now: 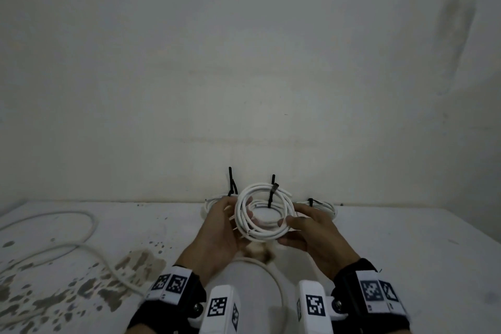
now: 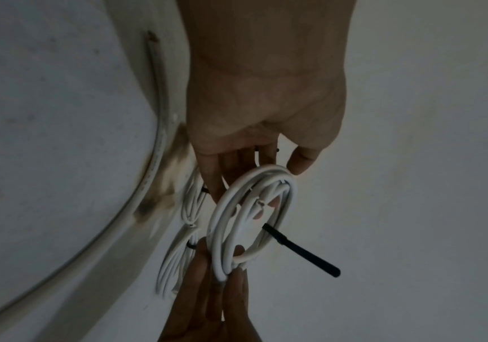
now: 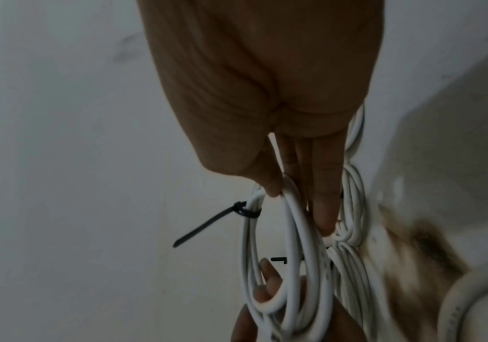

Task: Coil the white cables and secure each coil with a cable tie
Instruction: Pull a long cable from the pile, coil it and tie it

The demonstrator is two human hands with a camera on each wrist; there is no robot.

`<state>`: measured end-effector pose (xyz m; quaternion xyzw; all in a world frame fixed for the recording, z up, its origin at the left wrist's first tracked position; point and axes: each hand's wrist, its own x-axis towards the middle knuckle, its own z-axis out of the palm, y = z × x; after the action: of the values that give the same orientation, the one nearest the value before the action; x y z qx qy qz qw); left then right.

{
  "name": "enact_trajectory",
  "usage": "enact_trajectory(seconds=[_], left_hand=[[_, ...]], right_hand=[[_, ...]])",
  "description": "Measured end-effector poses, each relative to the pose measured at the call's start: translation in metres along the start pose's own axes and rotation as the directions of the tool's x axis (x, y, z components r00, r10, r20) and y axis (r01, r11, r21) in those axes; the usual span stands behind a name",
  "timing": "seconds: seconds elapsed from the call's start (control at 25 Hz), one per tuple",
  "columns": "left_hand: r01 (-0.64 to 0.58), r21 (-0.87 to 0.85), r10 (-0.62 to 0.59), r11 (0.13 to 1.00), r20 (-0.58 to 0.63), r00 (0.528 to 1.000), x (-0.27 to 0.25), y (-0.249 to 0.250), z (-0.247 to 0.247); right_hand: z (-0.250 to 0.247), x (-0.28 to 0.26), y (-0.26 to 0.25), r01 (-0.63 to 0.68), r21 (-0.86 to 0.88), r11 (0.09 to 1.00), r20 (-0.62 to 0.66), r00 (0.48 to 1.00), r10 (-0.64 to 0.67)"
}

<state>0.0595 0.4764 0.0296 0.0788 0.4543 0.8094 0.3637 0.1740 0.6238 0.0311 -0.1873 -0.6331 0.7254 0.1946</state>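
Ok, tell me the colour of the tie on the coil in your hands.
Black, on the white coil; the cable tie shows best in the right wrist view.

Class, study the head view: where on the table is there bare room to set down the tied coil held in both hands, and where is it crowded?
Free: the table's right side, right of the right hand. Crowded: the back edge by the wall, where finished coils lie behind the held coil, and the left, crossed by a loose cable beside the left hand.

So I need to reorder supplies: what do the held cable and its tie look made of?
Held cable: likely smooth white plastic sheathing, slightly glossy and bending in even loops. Tie: probably matte black nylon, a thin stiff strip whose tail sticks straight out.
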Motion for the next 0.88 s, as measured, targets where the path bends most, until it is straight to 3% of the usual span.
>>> enact_trajectory(seconds=[0.2, 0.36, 0.52, 0.68, 0.72, 0.8, 0.88], left_hand=[[0.045, -0.118, -0.027, 0.992, 0.148, 0.989, -0.005, 0.016, -0.020], [0.075, -0.085, -0.059, 0.994, 0.175, 0.983, -0.030, 0.035, -0.034], [-0.004, -0.066, 0.007, 0.998, 0.043, 0.999, -0.051, 0.049, -0.049], [-0.151, 0.073, 0.159, 0.986, -0.124, 0.979, -0.063, 0.054, -0.054], [-0.174, 0.112, 0.189, 0.978, -0.139, 0.972, -0.065, 0.054, -0.056], [-0.220, 0.216, 0.255, 0.951, -0.149, 0.955, -0.067, 0.054, -0.057], [-0.261, 0.306, 0.313, 0.916, -0.136, 0.940, -0.068, 0.054, -0.058]], right_hand=[[0.021, -0.010, -0.008, 0.091, -0.117, 0.989, 0.087, 0.993, -0.082], [0.039, -0.025, -0.016, 0.179, -0.209, 0.961, 0.182, 0.973, -0.142], [0.069, -0.040, -0.020, 0.230, -0.335, 0.914, 0.185, 0.967, -0.176], [0.098, -0.046, -0.028, 0.310, -0.490, 0.814, -0.063, 0.919, -0.388], [0.104, -0.049, -0.031, 0.268, -0.485, 0.833, -0.077, 0.935, -0.346], [0.119, -0.055, -0.037, 0.141, -0.343, 0.929, 0.049, 0.990, -0.132], [0.130, -0.061, -0.040, -0.004, -0.084, 0.996, 0.214, 0.977, 0.022]])
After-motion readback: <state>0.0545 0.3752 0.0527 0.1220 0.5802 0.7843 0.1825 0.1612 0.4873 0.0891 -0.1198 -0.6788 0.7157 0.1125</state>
